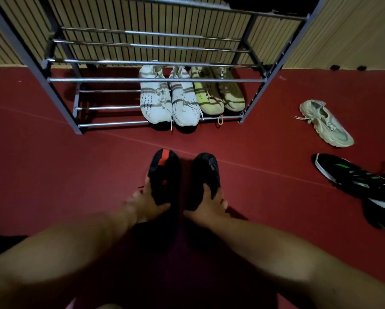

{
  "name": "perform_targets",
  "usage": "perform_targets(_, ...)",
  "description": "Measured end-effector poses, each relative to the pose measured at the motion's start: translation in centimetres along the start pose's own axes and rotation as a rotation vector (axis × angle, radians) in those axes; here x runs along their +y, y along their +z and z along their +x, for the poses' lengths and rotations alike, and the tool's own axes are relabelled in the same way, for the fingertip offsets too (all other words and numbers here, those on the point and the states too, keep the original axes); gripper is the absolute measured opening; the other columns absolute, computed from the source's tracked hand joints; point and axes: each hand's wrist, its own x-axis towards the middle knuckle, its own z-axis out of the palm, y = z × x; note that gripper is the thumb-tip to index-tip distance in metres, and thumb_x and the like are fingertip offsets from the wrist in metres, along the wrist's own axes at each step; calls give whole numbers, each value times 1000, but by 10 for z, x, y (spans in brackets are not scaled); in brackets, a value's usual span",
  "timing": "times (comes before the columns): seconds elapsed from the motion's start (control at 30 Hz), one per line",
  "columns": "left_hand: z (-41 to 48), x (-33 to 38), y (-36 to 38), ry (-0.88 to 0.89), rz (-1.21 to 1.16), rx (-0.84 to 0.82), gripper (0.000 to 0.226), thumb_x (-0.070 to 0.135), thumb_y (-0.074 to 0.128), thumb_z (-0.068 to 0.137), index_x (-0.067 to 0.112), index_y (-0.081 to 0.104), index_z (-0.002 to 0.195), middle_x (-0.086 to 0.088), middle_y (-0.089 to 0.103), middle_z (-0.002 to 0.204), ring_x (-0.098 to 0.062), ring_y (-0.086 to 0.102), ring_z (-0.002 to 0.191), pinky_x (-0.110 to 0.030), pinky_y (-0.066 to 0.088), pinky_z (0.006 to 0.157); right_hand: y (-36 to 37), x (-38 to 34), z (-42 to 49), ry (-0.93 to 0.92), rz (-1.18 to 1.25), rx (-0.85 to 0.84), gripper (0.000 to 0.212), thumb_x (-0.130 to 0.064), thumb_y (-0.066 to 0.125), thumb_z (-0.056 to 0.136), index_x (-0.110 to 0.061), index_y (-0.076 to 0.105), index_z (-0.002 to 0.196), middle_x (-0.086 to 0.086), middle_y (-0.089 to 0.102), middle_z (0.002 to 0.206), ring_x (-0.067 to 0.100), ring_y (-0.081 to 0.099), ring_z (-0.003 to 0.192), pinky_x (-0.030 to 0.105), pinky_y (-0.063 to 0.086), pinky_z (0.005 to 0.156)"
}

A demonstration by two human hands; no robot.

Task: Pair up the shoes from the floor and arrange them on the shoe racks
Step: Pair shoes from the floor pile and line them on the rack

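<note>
1. Your left hand is curled round the near end of one black shoe. Your right hand grips the second black shoe in the same way. Neither hand has slack fingers, and each holds one shoe only.
2. You hold the two side by side, parallel and just apart, with their far ends aimed at the rack. I judge this keeps them matched as a pair and lets both go down together. They are over the red floor, short of the rack.
3. Both shoes are dark and knit-looking. The left one has a red-orange stripe at its far end and a smaller red patch lower down. The light is too dim to tell which end is the toe.
4. To your right, three loose shoes lie on the floor: a beige shoe, a black shoe with green stripes and another dark shoe touching it. The beige one has no partner in view.
5. Ahead stands the shoe rack. On its lowest tier a white pair sits just beside a yellow-green pair, filling the right half. The left half looks like the natural place for your black pair.
6. The middle tiers show only bare bars. Something dark sits on the top tier, too cut off to identify.
</note>
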Motion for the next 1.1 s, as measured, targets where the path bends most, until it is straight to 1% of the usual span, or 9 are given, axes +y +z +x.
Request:
perform_targets(0.07, -19, 13, 17, 11, 147, -41, 114, 60, 62, 78, 34, -28, 143, -22, 2, 153, -39, 27, 135, -43, 35, 107, 5, 14, -4, -23, 11, -44, 112, -52, 71, 74, -38, -13, 147, 4, -28, 153, 38, 6, 141, 48, 29, 110)
perform_targets(0.17, -37, 17, 36, 29, 253, 44, 122, 62, 68, 72, 38, -30, 141, -17, -25, 152, -37, 18, 137, -40, 38, 102, 11, 22, -5, -73, -70, -44, 119, -50, 75, 71, -41, -17, 145, 4, -36, 150, 38, 12, 139, 46, 37, 106)
perform_targets(0.37, -42, 9, 53, 79, 362, 81, 124, 68, 65, 68, 37, -30, 141, -17, -41, 145, -43, -3, 141, -43, 28, 110, 18, 21, 5, -88, -112, -17, 110, -56, 65, 74, -41, -18, 145, 6, -33, 152, 39, 8, 140, 47, 31, 108)
perform_targets(0.53, -32, 5, 47, 127, 194, 143, 115, 56, 65, 70, 45, -23, 142, -7, -36, 149, -41, 2, 140, -45, 28, 110, 0, 26, 19, -239, -193, 88, 107, -41, 66, 77, -38, -15, 147, 7, -34, 151, 35, 3, 143, 48, 26, 111)
perform_targets(0.67, -13, -1, 30, 113, 128, 298, 110, 62, 60, 72, 41, -21, 144, -7, -29, 153, -36, 4, 142, -40, 21, 113, -11, 36, 29, -225, -31, 98, 104, -34, 66, 80, -39, -13, 147, 8, -31, 152, 38, 0, 144, 40, 28, 110)
perform_targets(0.77, -3, 0, 28, 50, 109, 319, 111, 65, 60, 71, 42, -22, 143, -11, -27, 154, -33, 1, 143, -39, 18, 114, 0, 38, 27, -212, -34, 107, 101, -46, 63, 81, -40, -13, 147, 9, -26, 154, 34, 1, 145, 40, 23, 113)
perform_targets(0.87, 3, 10, 26, -24, 136, 332, 120, 72, 64, 65, 42, -24, 142, -13, -24, 154, -34, 6, 142, -37, 20, 114, 11, 39, 28, -176, -129, 86, 112, -62, 65, 73, -40, -17, 146, 11, -29, 153, 31, -8, 145, 46, 16, 114)
perform_targets(0.97, 4, 23, 20, -108, 114, 312, 116, 71, 62, 69, 43, -23, 142, -15, -22, 154, -33, 13, 140, -36, 24, 111, 9, 39, 33, -125, -178, 76, 119, -64, 68, 70, -38, -19, 146, 13, -31, 152, 33, -3, 144, 45, 19, 114)
perform_targets(1.1, 10, 23, 23, -122, 142, 470, 114, 75, 62, 62, 49, -17, 140, -15, 13, 152, -28, 34, 123, -35, 30, 103, 5, 36, 36, -124, -197, 73, 116, -53, 70, 73, -36, -19, 146, 17, -25, 153, 36, 10, 140, 43, 24, 111)
